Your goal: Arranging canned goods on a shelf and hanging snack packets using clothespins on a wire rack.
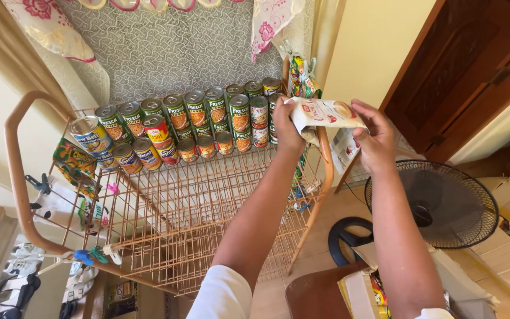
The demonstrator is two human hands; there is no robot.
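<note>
both arms outstretched; left hand and right hand grip a white sachet.

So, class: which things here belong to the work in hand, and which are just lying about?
In hand: white sachet, held by left hand and right hand; wire rack; canned goods.
Lying about: electric fan, wooden door, floral cloth.

Two hands, one white sachet, one wire rack, one fan, some two dozen cans.
</note>
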